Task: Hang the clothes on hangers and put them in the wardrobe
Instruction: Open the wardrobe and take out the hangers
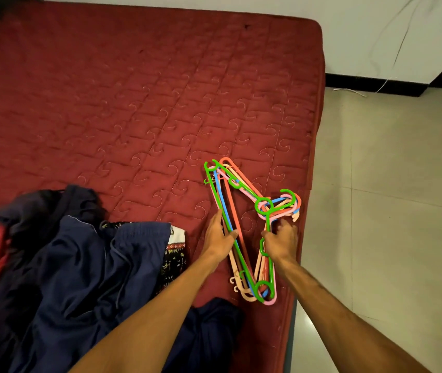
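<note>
In your head view, the coloured hangers (pixel 225 211) lie stacked on the red bed (pixel 133 103) near its right edge. Your left hand (pixel 220 238) pinches their long bars, and your right hand (pixel 280 240) curls round their sloping arms. The navy clothes (pixel 80 265) are heaped to the left.

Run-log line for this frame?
left hand: grips hanger stack | right hand: pinches green hanger | clothes: heaped on bed, unhung

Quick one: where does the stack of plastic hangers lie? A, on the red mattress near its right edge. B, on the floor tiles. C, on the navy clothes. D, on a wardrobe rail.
A: the stack of hangers lies on the red mattress, close to its right edge.
</note>
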